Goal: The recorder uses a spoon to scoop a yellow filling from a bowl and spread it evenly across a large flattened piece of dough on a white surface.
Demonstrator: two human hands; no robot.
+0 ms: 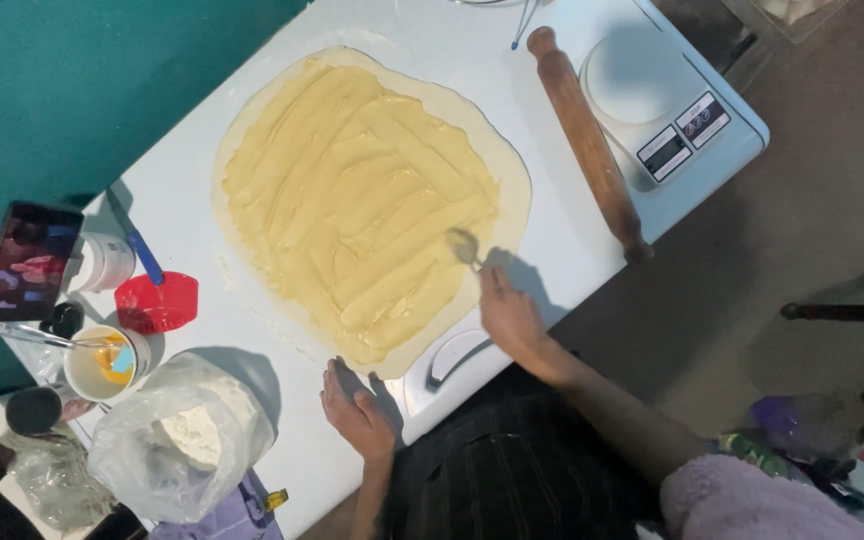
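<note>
Spoon [463,246] in right hand [510,318] grip, left hand [354,412] flat, cup [102,364] holding yellow mix

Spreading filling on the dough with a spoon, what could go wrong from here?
1. The rolling pin lies slanted with its lower end at the white surface edge; a bump might roll it off.
2. The spoon in the right hand works near the dough rim; filling may spill over.
3. The left hand rests beside the open flour bag, which could tip.
</note>
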